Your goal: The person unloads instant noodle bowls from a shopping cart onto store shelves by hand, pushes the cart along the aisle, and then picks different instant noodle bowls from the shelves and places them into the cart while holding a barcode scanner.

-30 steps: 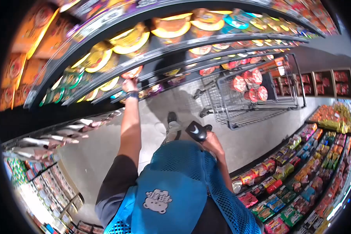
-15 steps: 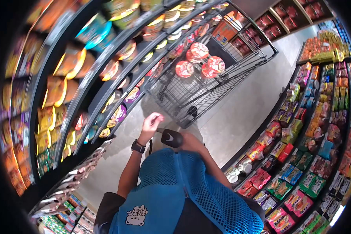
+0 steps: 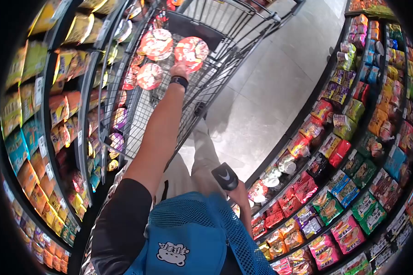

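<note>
The step in hand seems to be handling the red bowl (image 3: 192,51) inside the shopping cart (image 3: 195,28), near the other red bowls (image 3: 157,44). The left hand (image 3: 180,71) touches its near edge, though I cannot tell if this grip is closed; the right hand (image 3: 238,194) is at a black object (image 3: 225,177), its grip also unclear. The next move, I judge, calls for steady fingers, not pushing the neighbours.
</note>
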A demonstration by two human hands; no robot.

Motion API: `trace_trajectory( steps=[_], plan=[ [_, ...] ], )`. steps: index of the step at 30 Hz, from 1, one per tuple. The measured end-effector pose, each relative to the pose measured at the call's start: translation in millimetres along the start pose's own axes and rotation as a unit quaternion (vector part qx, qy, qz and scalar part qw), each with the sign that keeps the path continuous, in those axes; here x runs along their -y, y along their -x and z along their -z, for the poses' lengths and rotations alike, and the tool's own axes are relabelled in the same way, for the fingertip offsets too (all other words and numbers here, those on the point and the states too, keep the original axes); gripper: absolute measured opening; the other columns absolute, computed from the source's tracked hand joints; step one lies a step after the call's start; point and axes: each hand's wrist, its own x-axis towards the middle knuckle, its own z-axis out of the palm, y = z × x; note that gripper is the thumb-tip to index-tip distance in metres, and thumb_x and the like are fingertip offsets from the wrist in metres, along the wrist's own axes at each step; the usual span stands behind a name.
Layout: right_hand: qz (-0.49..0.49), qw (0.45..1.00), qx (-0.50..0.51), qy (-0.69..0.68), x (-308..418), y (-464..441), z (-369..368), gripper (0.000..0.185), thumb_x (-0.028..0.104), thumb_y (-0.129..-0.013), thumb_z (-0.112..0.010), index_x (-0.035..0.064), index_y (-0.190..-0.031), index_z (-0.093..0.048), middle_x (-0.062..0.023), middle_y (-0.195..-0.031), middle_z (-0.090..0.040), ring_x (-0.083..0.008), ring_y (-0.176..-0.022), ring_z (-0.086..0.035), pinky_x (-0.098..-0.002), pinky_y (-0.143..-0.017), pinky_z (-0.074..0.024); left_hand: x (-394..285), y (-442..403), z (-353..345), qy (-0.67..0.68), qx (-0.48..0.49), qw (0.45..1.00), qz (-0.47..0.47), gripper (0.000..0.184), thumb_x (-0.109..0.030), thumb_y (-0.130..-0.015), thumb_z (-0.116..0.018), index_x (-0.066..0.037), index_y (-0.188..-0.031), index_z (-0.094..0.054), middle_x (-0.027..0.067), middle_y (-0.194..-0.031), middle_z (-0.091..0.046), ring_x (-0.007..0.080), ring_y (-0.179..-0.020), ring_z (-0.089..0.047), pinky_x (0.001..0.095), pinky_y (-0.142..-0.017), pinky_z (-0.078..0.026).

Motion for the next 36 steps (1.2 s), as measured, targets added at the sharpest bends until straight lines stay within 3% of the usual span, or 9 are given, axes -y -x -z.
trace_trajectory(
  steps=[1,3,7,10,18,19,27,32,36],
  plan=[
    [-0.008,1.000,-0.008,0.002,-4,1,3,0.050,0.009,-0.075,-0.074,-0.0026,-0.121,-0.063,-0.0181,-0.112,-0.071,-0.0193,-0.105,-0.066,-0.0325,-0.091,-0.0505,8,6,4,-0.380,-0.007,0.883,-0.276,0.050,-0.018,-0.081,-0.077,-0.009,-0.126,-0.058,0.0094,-0.095,-0.070,0.0242,-0.088,-0.068,0.0430,-0.072,-0.054],
    [-0.012,1.000,-0.006,-0.021,-4,-2,9,0.050,0.009,-0.072,-0.076,-0.0021,-0.119,-0.063,-0.0149,-0.108,-0.071,-0.0170,-0.100,-0.066,-0.0317,-0.088,-0.0510,6,4,0,-0.354,0.026,0.919,-0.170,0.051,-0.017,-0.079,-0.076,-0.008,-0.125,-0.058,0.0124,-0.098,-0.070,0.0252,-0.086,-0.068,0.0433,-0.073,-0.055],
    [0.012,0.999,0.005,-0.043,8,-18,10,0.049,0.010,-0.071,-0.077,-0.0026,-0.117,-0.064,-0.0128,-0.104,-0.072,-0.0143,-0.095,-0.066,-0.0308,-0.085,-0.0516,22,15,7,0.099,0.033,0.994,-0.033,0.028,-0.018,-0.086,-0.071,-0.001,-0.106,-0.061,0.0086,-0.091,-0.068,0.0215,-0.082,-0.067,0.0355,-0.069,-0.057],
    [0.088,0.996,-0.003,-0.020,40,-24,16,0.046,0.009,-0.074,-0.073,-0.0041,-0.118,-0.063,-0.0176,-0.104,-0.072,-0.0181,-0.098,-0.068,-0.0317,-0.087,-0.0516,-16,54,44,0.413,-0.011,0.901,0.132,0.013,-0.015,-0.091,-0.066,-0.002,-0.093,-0.062,0.0044,-0.089,-0.066,0.0180,-0.079,-0.065,0.0340,-0.069,-0.058],
    [0.205,0.973,0.102,-0.001,143,-27,14,0.062,0.016,-0.070,-0.088,0.0005,-0.123,-0.061,-0.0070,-0.109,-0.071,-0.0117,-0.097,-0.063,-0.0302,-0.088,-0.0504,-81,237,277,0.602,0.154,0.774,0.121,0.040,-0.018,-0.097,-0.059,0.000,-0.133,-0.052,0.0115,-0.129,-0.061,0.0240,-0.119,-0.058,0.0416,-0.105,-0.045],
    [0.248,0.962,0.112,0.002,168,-20,6,0.045,0.009,-0.072,-0.082,-0.0004,-0.113,-0.067,-0.0068,-0.100,-0.073,-0.0104,-0.089,-0.063,-0.0301,-0.083,-0.0516,-72,255,305,0.613,0.151,0.766,0.122,0.042,-0.017,-0.097,-0.059,0.001,-0.134,-0.050,0.0118,-0.133,-0.058,0.0245,-0.122,-0.056,0.0431,-0.107,-0.043],
    [0.381,0.858,0.314,0.144,231,1,-148,0.036,0.007,-0.074,-0.078,-0.0009,-0.108,-0.068,-0.0063,-0.096,-0.073,-0.0109,-0.085,-0.065,-0.0305,-0.078,-0.0521,44,397,452,0.652,-0.059,0.747,0.117,0.041,-0.017,-0.096,-0.061,-0.002,-0.133,-0.052,0.0115,-0.131,-0.060,0.0233,-0.120,-0.059,0.0391,-0.105,-0.049],
    [0.448,0.750,0.383,0.299,208,19,-258,0.041,0.019,-0.072,-0.080,-0.0019,-0.105,-0.067,-0.0214,-0.093,-0.071,-0.0313,-0.091,-0.072,-0.0361,-0.077,-0.0535,151,450,530,0.721,-0.186,0.664,0.073,0.043,-0.015,-0.097,-0.058,0.001,-0.135,-0.047,0.0159,-0.131,-0.058,0.0257,-0.119,-0.059,0.0386,-0.102,-0.051],
    [0.376,0.780,0.378,0.329,170,41,-318,0.040,0.016,-0.071,-0.077,-0.0021,-0.105,-0.067,-0.0212,-0.094,-0.071,-0.0356,-0.090,-0.070,-0.0389,-0.077,-0.0531,258,463,597,0.687,-0.318,0.650,0.075,0.035,-0.006,-0.091,-0.056,0.003,-0.125,-0.051,0.0142,-0.112,-0.063,0.0249,-0.090,-0.065,0.0387,-0.077,-0.060]
  ],
)
